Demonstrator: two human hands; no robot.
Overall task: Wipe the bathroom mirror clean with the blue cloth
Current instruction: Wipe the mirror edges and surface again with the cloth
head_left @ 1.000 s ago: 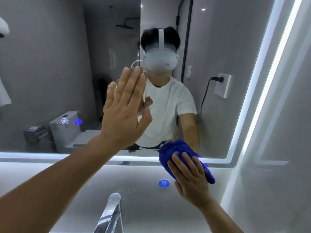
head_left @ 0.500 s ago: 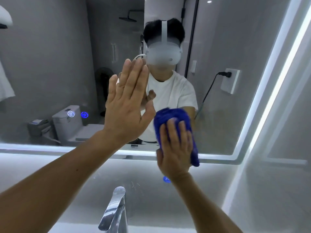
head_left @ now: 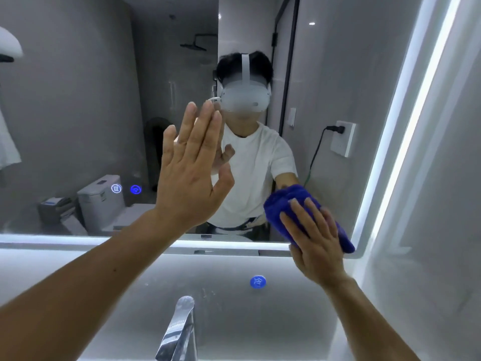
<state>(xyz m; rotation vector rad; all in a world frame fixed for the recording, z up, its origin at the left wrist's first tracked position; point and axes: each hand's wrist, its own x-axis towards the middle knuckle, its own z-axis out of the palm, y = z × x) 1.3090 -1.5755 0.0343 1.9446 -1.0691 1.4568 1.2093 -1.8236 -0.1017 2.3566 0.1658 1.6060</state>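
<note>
The blue cloth is lying bunched against the mirror, low in the right of the frame, just above the glass's bottom edge and close to its lit right border. The right grip is pressing it flat to the glass: the fingers are stretching out straight and slightly spread over the cloth, not curling round it, so the cloth is showing above the fingertips and at the hand's right side. The left grip is standing raised in the middle of the frame, well apart from the cloth, open with its fingers straight and together and the palm facing the glass; whether it is touching the mirror I cannot tell. Two small glowing touch icons are shining in the lower left of the mirror. The glass is reflecting a person in a white T-shirt wearing a white headset, a toilet at lower left, and a wall socket with a black plug at right. Below the mirror a round blue button is sitting on the grey surface, and a chrome faucet is rising at bottom centre.
</note>
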